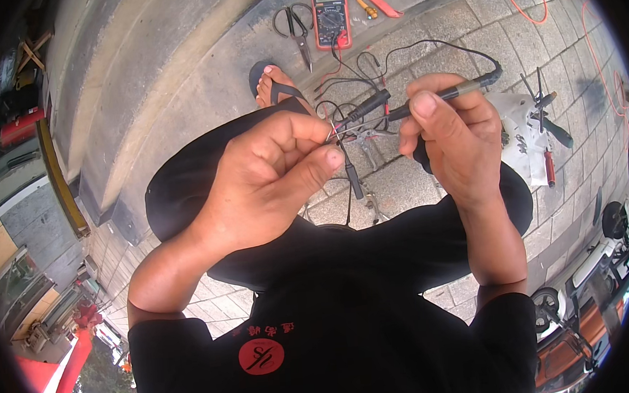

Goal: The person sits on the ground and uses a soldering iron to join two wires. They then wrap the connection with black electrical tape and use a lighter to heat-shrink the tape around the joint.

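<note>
My left hand (277, 173) is closed, thumb and forefinger pinching thin wire ends beside a cable with a black barrel-shaped connector (369, 105). Below those fingertips hangs a second black cylindrical piece (355, 182). Wrapped round a black pen-shaped test probe (431, 101), my right hand (458, 134) points its thin metal tip at the wire ends; whether the tip touches them I cannot tell. A black lead (435, 41) runs from the probe's back end toward the tangle of leads. Beyond my hands lies a red multimeter (332, 19) with its display lit and leads plugged in.
Scissors (299, 32) and an orange-handled screwdriver (364, 6) lie near the multimeter on a stone step. On the right, a white sheet (523, 137) bears several tools. An orange cord (534, 17) loops over the paving. My sandalled foot (279, 83) is at the step.
</note>
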{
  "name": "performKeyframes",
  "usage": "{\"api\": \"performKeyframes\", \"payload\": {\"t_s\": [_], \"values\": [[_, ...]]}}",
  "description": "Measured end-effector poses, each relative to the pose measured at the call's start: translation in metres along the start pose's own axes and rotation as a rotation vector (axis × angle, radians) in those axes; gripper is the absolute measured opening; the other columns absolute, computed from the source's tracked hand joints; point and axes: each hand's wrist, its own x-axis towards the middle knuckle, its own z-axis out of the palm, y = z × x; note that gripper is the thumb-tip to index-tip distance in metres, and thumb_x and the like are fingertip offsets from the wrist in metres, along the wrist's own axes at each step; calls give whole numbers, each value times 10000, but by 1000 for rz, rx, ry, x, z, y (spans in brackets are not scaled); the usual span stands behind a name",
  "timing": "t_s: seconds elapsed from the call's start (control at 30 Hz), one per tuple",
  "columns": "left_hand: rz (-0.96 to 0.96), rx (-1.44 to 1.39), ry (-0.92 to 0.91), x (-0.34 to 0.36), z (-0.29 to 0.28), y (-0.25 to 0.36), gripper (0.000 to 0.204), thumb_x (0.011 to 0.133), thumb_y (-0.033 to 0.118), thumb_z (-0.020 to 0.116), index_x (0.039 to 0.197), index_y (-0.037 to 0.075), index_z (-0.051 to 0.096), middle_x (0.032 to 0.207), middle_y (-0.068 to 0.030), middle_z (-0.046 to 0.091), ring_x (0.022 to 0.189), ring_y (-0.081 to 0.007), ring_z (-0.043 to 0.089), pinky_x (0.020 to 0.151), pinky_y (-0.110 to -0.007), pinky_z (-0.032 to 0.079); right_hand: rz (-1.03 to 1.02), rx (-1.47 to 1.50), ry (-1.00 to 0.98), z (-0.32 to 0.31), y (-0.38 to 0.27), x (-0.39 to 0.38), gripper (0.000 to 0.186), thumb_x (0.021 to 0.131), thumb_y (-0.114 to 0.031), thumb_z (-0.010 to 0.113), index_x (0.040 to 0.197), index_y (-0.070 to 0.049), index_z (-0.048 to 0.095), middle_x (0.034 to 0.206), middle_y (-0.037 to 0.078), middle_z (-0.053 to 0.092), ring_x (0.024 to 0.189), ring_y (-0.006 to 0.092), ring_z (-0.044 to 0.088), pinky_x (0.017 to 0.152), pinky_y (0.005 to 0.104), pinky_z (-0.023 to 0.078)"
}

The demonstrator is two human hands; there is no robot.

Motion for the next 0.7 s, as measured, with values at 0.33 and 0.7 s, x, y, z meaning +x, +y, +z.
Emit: {"api": "performKeyframes", "payload": {"t_s": [0.33,0.7], "values": [[-13,25,13,-1,0,1,207,1018,76,652,1177,-39,585,882,-4,626,658,-12,494,538,-177,400,-8,22,33,4,-4,-2,198,973,-85,686,1105,58,653,814,114,667,640,206,667,577,338,543],[-11,20,3,-1,0,2,200,1018,68,647,1177,-37,586,899,-5,633,672,-13,498,539,-177,399,-3,55,18,4,-3,-1,173,959,-71,712,1067,57,667,827,113,694,643,164,662,601,288,548]]}}
